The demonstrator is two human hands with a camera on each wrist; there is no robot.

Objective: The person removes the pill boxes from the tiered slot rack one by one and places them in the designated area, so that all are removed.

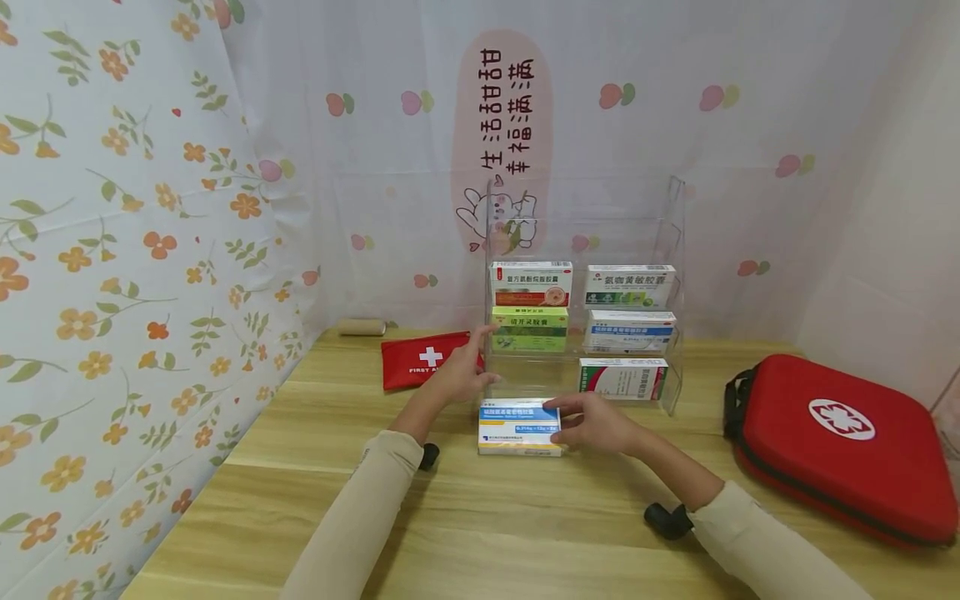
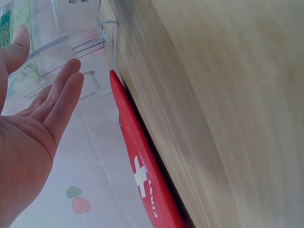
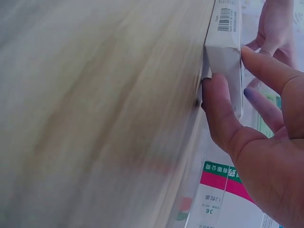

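Note:
A white and blue medicine box (image 1: 517, 435) rests on the table at the foot of the clear acrylic rack (image 1: 677, 218). My right hand (image 1: 603, 427) pinches this box at its right end; the right wrist view shows thumb and fingers (image 3: 219, 97) on either side of the box's white end (image 3: 225, 57). Beside the rack's left edge is my left hand (image 1: 459, 372), its palm turned toward the rack, holding nothing. Its fingers (image 2: 66, 102) are extended in the left wrist view. Whether they touch the rack, I cannot tell. Nearest to it on the rack is a green medicine box (image 1: 529, 330).
The rack also holds a white and red box (image 1: 531, 285), a capsule box (image 1: 628, 286), a blue and white box (image 1: 630, 332) and a green-red box (image 1: 622, 380). A red first-aid pouch (image 1: 405, 362) lies left, a cardboard tube (image 1: 362, 327) behind it, a red case (image 1: 847, 483) right.

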